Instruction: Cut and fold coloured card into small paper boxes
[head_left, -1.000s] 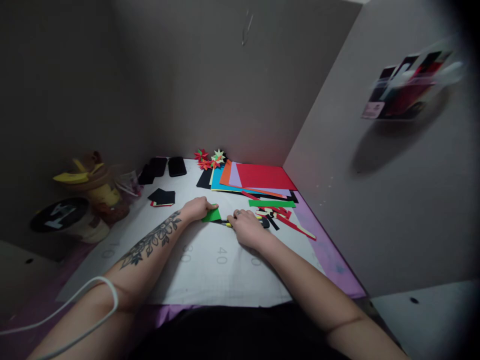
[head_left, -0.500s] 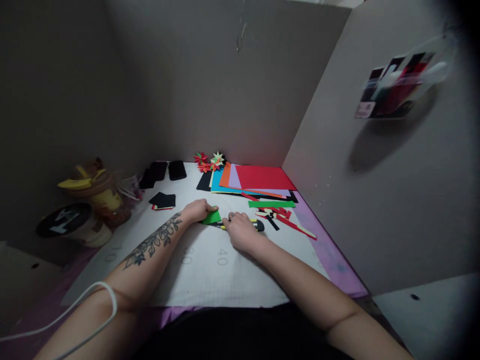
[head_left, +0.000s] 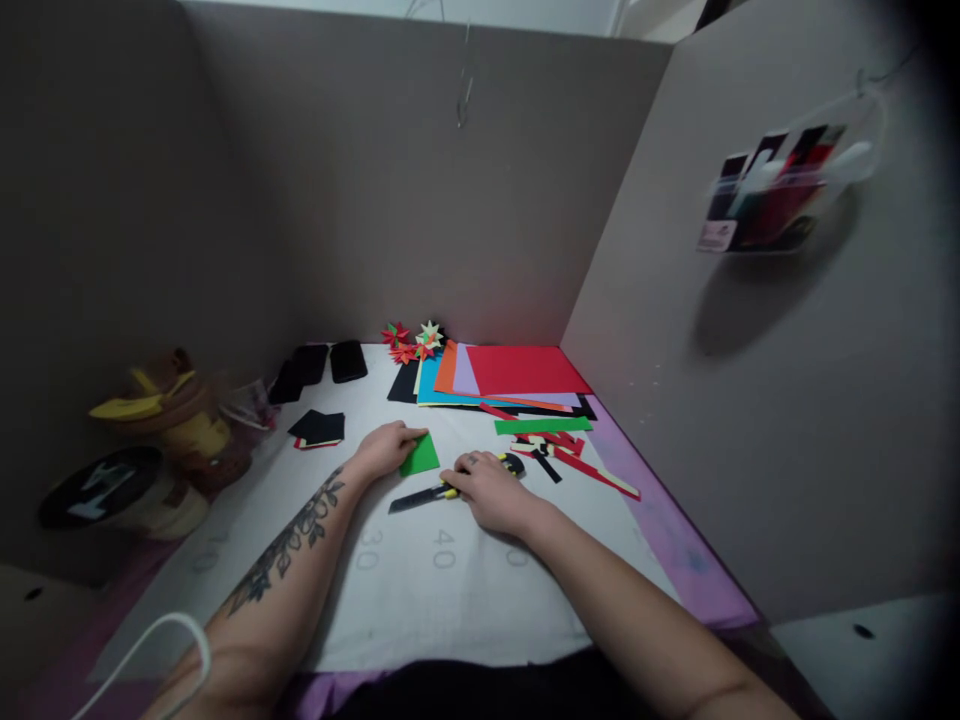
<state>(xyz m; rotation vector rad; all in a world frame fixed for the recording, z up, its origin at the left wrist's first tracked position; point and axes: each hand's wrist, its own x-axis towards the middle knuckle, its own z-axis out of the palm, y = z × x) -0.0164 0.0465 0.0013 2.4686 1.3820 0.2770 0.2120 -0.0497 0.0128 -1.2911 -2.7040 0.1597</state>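
Observation:
A small green paper square (head_left: 420, 456) lies on the white sheet in front of me. My left hand (head_left: 381, 450) holds it at its left side, with a finger extended onto its upper corner. My right hand (head_left: 489, 492) is wrapped around a yellow and black utility knife (head_left: 451, 492). The knife's long dark blade points left and lies just on the near side of the square, apart from it. Most of the handle is hidden under my right fingers, but its rear end shows beyond them.
A green paper strip (head_left: 544, 426) and several red, black and cream scraps (head_left: 551, 443) lie on the right. Stacked coloured sheets (head_left: 525, 370) and folded paper stars (head_left: 430, 335) are at the back. Black squares (head_left: 319, 427) and pots (head_left: 176, 420) stand left.
The knife's blade has come away from the green square toward me, and more of it shows. My left hand stays at the square. The camera view has shifted slightly.

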